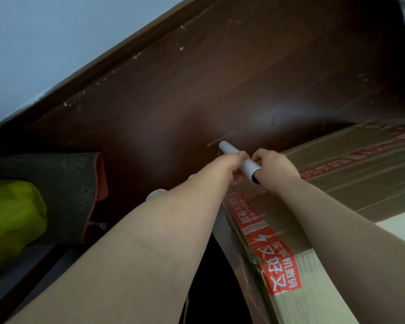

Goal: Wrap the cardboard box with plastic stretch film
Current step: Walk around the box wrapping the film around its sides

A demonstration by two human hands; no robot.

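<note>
A large cardboard box (pixel 351 183) with red printed tape lies at the right, and glossy film covers part of it. A slim white stretch film roll (pixel 248 166) hangs over the box's far left corner, pointing away from me. My left hand (pixel 235 163) grips the roll around its middle. My right hand (pixel 275 167) holds its near end, with the thumb at the dark core opening. Both forearms reach in from the bottom of the view.
The box rests on a dark brown wooden surface (pixel 197 101) below a pale blue wall (pixel 45 38). At the left lie a grey patterned cloth with orange lining (pixel 75 183) and a yellow-green bag (pixel 12 218). A small white round object (pixel 156 194) shows beside my left forearm.
</note>
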